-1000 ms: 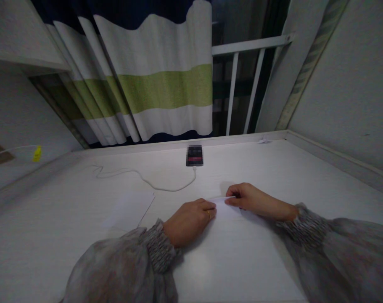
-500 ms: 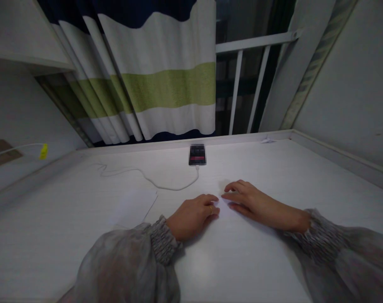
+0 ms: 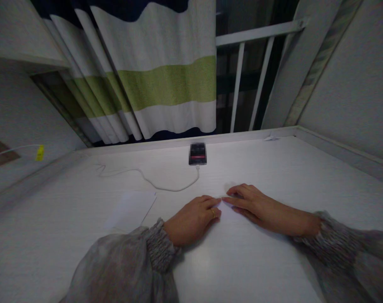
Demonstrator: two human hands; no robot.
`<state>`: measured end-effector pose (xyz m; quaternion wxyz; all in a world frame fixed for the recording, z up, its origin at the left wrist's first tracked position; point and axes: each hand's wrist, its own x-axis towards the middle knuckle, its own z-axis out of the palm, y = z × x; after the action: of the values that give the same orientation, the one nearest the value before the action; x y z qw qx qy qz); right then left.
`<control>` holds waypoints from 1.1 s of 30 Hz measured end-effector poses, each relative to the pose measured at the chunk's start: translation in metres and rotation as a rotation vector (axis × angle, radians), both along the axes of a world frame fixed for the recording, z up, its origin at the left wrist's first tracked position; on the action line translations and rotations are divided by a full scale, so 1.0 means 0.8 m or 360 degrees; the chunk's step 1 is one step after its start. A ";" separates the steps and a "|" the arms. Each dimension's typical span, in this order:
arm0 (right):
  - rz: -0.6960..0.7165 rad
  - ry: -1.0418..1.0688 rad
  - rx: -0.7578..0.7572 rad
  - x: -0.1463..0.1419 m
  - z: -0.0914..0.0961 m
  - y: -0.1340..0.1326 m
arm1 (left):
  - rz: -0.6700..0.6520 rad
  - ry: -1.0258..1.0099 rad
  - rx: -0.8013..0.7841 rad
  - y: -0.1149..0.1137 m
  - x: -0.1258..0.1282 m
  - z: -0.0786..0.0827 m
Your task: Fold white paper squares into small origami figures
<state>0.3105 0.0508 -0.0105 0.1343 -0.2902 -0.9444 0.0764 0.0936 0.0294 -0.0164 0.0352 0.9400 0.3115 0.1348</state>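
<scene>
My left hand point(image 3: 193, 221), with a ring on one finger, rests palm down on the tabletop, its fingers close together and bent onto a small piece of white paper point(image 3: 226, 207). Most of that paper is hidden or blends into the white surface. From the other side comes my right hand point(image 3: 257, 208), its fingers stretched out and apart, the tips at the paper's edge. The two index fingertips nearly meet. Left of my left hand lies a larger white sheet point(image 3: 130, 208) with a thin dark line along its right side.
A blurred-out dark device point(image 3: 197, 154) stands at the back of the white table point(image 3: 207, 273), with a white cable point(image 3: 166, 189) running left from it. A small whitish scrap point(image 3: 271, 138) lies at the back right. Behind are a striped curtain point(image 3: 166, 86) and white window bars point(image 3: 237, 86).
Both hands have shifted slightly to the right in the picture, and the index fingertips are closer together. The camera view has tilted a little.
</scene>
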 end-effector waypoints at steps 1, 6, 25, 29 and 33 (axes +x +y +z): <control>0.0005 -0.0013 0.0017 0.000 0.000 -0.001 | -0.0011 0.0012 0.0010 0.000 0.000 0.001; 0.0004 -0.0093 0.0105 -0.003 0.002 -0.003 | -0.0018 0.0061 0.0060 0.000 0.000 0.003; -0.0062 -0.0178 0.0289 0.005 -0.005 0.002 | 0.0072 0.0200 0.0125 -0.002 -0.001 0.002; -0.0059 -0.0182 0.0277 0.021 -0.001 0.005 | 0.0095 0.0180 0.0098 -0.002 0.000 0.004; -0.0073 -0.0199 0.0287 0.030 0.004 0.007 | 0.0091 0.0171 0.0078 -0.002 0.000 0.005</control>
<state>0.3341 0.0560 -0.0071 0.1023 -0.3025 -0.9471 -0.0304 0.0937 0.0276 -0.0126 -0.0083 0.9372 0.3362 0.0927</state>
